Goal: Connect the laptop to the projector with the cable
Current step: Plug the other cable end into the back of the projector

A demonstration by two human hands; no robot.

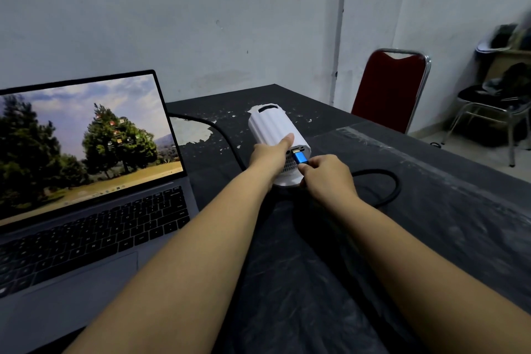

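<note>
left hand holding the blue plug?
No, the right hand pinches the blue plug at the projector port; the left hand grips the projector body.

Matt ribbed white plastic projector (pixel 273 126) — glossy blue metallic plug (pixel 300 157); scuffed, flaking black table (pixel 402 169).

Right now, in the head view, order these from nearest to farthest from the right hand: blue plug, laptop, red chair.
1. Blue plug: pinched in the right hand, at the projector's rear port.
2. Laptop: open, on the table's left side.
3. Red chair: beyond the table's far right edge.
</note>
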